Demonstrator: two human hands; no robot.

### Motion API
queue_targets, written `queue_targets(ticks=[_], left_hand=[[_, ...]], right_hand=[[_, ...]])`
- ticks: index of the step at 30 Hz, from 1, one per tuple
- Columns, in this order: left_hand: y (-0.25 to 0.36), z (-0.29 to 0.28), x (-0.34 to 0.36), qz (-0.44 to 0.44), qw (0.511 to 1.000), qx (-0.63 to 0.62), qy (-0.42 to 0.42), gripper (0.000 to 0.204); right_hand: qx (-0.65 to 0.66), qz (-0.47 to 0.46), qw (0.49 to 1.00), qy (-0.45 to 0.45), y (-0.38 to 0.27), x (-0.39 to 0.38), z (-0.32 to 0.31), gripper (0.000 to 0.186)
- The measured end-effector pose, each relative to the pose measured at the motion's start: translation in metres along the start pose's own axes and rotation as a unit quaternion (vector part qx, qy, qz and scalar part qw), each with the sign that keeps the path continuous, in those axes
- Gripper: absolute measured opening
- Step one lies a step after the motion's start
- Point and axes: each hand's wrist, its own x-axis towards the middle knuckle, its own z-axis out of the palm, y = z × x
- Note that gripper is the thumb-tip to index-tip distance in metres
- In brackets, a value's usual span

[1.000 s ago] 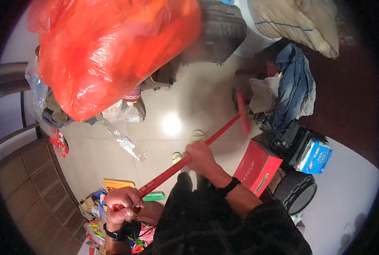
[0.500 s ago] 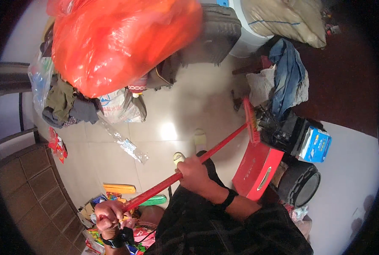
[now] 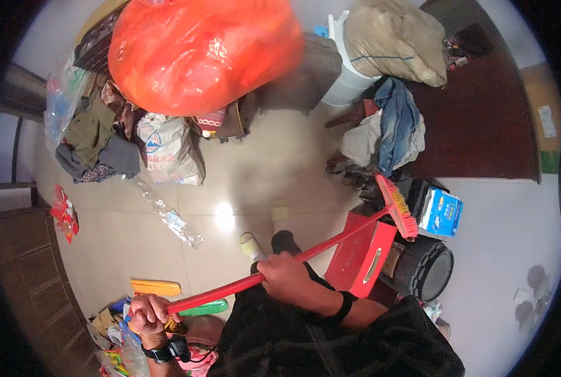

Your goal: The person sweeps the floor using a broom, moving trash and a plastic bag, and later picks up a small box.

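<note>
Both my hands grip the red handle of a broom [image 3: 334,242], which slants from the lower left up to the right. My left hand [image 3: 148,313] is closed around the handle's lower-left end. Further along, my right hand [image 3: 285,276] wraps the middle of the handle in front of my dark clothing. The broom's head, with red and yellow bristles, is lifted above a red box [image 3: 361,253] and beside a blue-and-white package [image 3: 441,212]. Whether the bristles touch anything, I cannot tell.
A large red plastic bag [image 3: 205,56] bulges at the far left by a dark suitcase [image 3: 299,75]. Clothes [image 3: 95,141] and a white sack [image 3: 167,151] lie below it. On the right are jeans [image 3: 390,125] and a black drum-shaped thing [image 3: 428,270]. A clear wrapper [image 3: 170,217] lies on the tiles.
The broom head has swung right and down, from the red box's far edge to beside the blue-and-white package. Both hands keep their grip. The view has shifted.
</note>
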Motion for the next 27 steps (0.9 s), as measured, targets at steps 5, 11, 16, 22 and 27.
queue_targets(ticks=[5, 11, 16, 22, 27], left_hand=[[-0.015, -0.020, -0.014, -0.004, 0.999, -0.047, 0.006, 0.042], [-0.031, -0.017, -0.008, -0.021, 0.996, -0.083, -0.036, 0.038], [-0.027, -0.002, -0.006, -0.041, 0.992, -0.107, -0.059, 0.040], [-0.048, -0.007, -0.009, -0.067, 0.990, -0.105, -0.069, 0.037], [-0.044, -0.005, -0.006, -0.060, 0.986, -0.120, -0.103, 0.035]], right_hand=[[-0.036, 0.042, 0.998, -0.039, -0.017, -0.023, -0.003, 0.011], [-0.070, 0.107, 0.990, -0.054, -0.024, -0.046, -0.027, 0.016], [-0.095, 0.134, 0.985, -0.043, -0.032, -0.069, -0.044, 0.018], [-0.163, 0.142, 0.976, 0.015, -0.029, -0.085, -0.040, 0.019], [-0.181, 0.142, 0.972, 0.050, -0.044, -0.096, -0.055, 0.016]])
